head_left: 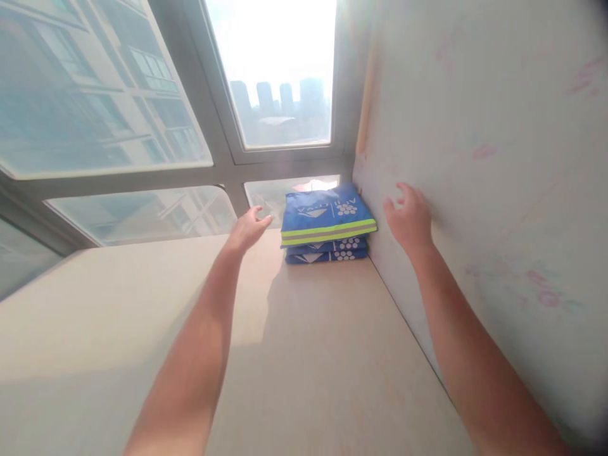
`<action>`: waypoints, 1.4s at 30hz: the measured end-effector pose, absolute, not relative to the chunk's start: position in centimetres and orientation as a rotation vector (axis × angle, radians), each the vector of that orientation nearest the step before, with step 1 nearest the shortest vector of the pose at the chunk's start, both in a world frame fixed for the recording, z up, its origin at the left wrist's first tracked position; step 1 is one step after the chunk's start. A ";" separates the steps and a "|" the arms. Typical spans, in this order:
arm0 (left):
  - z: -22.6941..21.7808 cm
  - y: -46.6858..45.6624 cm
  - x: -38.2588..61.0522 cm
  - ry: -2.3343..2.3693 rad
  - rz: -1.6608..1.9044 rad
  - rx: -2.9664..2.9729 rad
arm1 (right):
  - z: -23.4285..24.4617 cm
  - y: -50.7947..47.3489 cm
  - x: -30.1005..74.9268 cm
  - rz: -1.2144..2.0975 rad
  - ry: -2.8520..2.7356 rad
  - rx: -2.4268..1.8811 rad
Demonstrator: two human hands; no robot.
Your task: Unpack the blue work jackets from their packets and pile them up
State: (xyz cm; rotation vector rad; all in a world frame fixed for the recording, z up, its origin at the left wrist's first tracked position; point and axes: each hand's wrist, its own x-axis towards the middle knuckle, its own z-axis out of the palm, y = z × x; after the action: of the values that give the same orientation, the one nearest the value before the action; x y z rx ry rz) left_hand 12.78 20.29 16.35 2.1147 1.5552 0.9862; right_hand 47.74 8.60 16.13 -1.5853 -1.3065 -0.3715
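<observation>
A stack of folded blue cloth vests (327, 218) lies in the corner where the pale surface meets the wall and the window. The top one shows white print and a yellow-green band with a grey stripe along its front edge. White dots and shapes are printed on the folded pieces below it. My left hand (250, 228) hovers just left of the stack, apart from it, thumb and fingers spread. To the right of the stack, near the wall, my right hand (409, 215) is raised with its fingers parted and nothing in it.
A pale board surface (323, 354) stretches below the stack and off to the left. On the right rises a wall (513, 190) with faint pink flower patterns. Grey window frames (285, 157) stand behind, with buildings visible outside.
</observation>
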 end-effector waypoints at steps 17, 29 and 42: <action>-7.5 -4.1 6.7 1.831 0.259 2.470 | -10.9 -7.2 38.7 0.003 -1.592 -1.963; -6.7 -4.7 6.8 1.817 0.360 2.469 | -10.9 -7.6 38.4 -0.091 -1.585 -2.051; -7.7 -8.1 6.5 1.824 0.406 2.501 | -11.0 -7.8 39.0 -0.041 -1.569 -1.988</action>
State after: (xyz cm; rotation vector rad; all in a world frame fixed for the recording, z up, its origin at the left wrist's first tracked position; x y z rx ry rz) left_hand 6.48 -8.09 -7.70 2.5009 1.8237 0.4055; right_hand 38.98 -7.80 -11.00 -1.9880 -1.5693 -0.0411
